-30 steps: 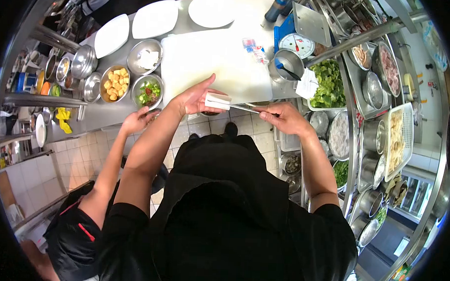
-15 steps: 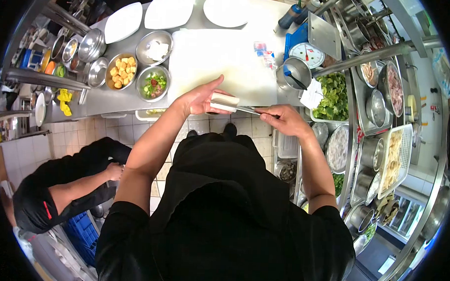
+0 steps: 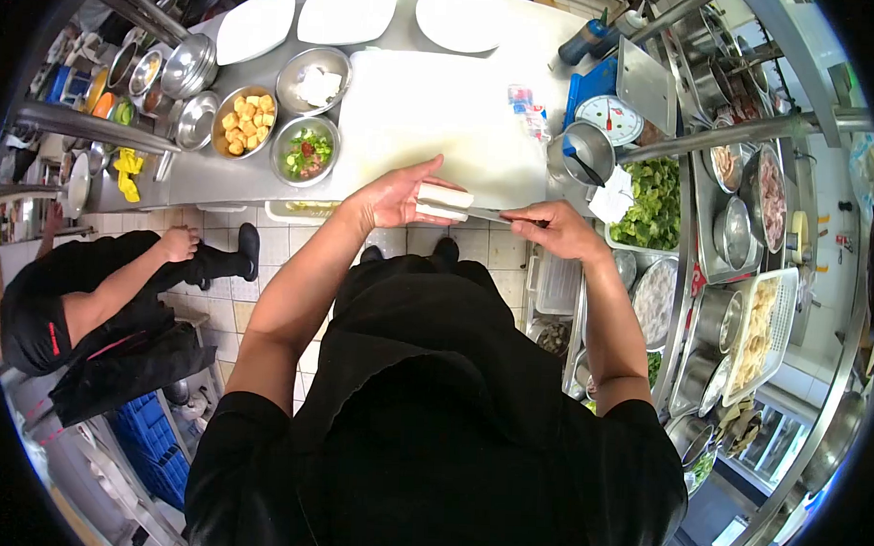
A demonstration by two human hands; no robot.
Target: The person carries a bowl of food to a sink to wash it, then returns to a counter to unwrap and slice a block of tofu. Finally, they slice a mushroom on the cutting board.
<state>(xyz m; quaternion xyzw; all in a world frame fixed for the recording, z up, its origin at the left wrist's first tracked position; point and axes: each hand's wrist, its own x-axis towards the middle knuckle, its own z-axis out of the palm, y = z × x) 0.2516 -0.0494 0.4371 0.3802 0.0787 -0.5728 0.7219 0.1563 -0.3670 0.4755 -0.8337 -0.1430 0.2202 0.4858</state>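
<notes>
Head view: I see the left hand (image 3: pixel 391 201) palm up, clamped round a white block (image 3: pixel 445 195) at the near edge of the cutting board (image 3: pixel 433 109). The right hand (image 3: pixel 564 231) grips a knife (image 3: pixel 494 217), its blade reaching the block. Right of the board stands a dial scale (image 3: pixel 608 116); beyond the board lie white plates (image 3: pixel 458 17).

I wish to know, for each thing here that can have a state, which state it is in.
Left hand: open, supporting the white block
White block: apparently cut lengthwise
Right hand: closed around the knife
Knife: blade at the white block
Bowl of golden cubes: filled
Bowl of chopped greens: partly filled
Bowl of white pieces: partly filled
Steel pot: uncovered, utensil inside
Plates: flat in a row
Leafy greens: heaped
</notes>
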